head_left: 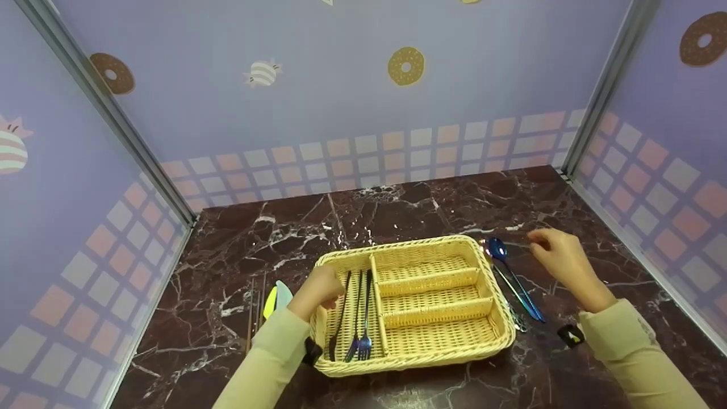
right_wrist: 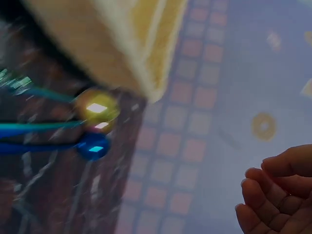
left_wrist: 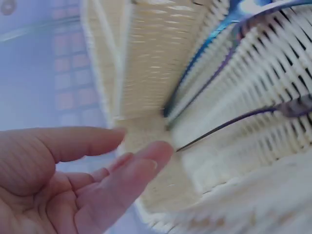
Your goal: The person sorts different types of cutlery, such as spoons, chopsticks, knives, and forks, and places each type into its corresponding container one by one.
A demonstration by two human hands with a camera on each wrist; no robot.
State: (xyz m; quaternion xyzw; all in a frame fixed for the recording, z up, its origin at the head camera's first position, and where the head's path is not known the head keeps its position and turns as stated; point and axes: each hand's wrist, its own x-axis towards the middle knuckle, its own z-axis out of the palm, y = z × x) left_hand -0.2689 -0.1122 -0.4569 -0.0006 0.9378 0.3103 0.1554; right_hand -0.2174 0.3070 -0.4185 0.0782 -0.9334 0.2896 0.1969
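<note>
A yellow wicker cutlery basket sits in front of me, divided into several compartments. Over its long left compartment is my left hand, holding nothing. In the left wrist view, thumb and fingers stand apart close to the handle ends. Two blue-purple forks and a dark slim utensil lie lengthwise in that compartment. My right hand hovers, loosely curled and holding nothing, to the right of a blue spoon. Beside that spoon, the right wrist view shows a gold-shining spoon.
Left of the basket lie brown chopsticks, a yellow piece and a pale blue piece, partly hidden by my left arm. A patterned utensil lies by the basket's right side. Purple walls enclose the dark marble table.
</note>
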